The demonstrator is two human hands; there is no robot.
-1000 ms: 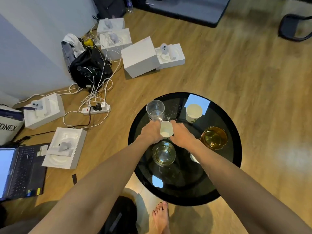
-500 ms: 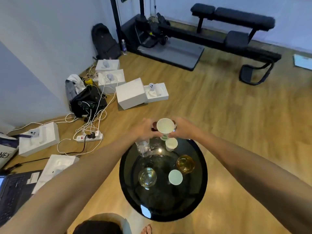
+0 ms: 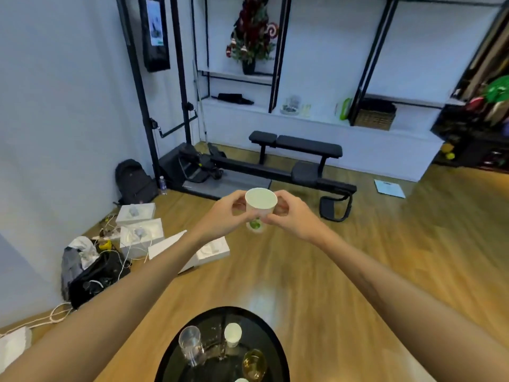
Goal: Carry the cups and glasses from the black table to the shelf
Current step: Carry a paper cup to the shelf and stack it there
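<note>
Spanning the far wall, the white shelf [image 3: 316, 117] with black uprights carries a wicker basket [image 3: 374, 119] at right and a small glass cluster [image 3: 292, 106] near its middle; bare ledge lies between them. Below it a black weight bench [image 3: 297, 146] stands on open wooden floor [image 3: 358, 257], which runs unobstructed from the hands to the shelf's right half. White boxes [image 3: 137, 230] and cables crowd the left wall. At the lower edge, the round black bench [image 3: 170, 359] holds a clear glass [image 3: 190, 344], a white cup [image 3: 233, 334] and an amber glass [image 3: 254, 363], each apart from the others and inside the rim. Held well above the floor, upright, the paper cup [image 3: 260, 206] sits between the left hand [image 3: 225, 216] and right hand [image 3: 289, 217], whose fingers [image 3: 238, 206] curl around its sides, grasping it.
</note>
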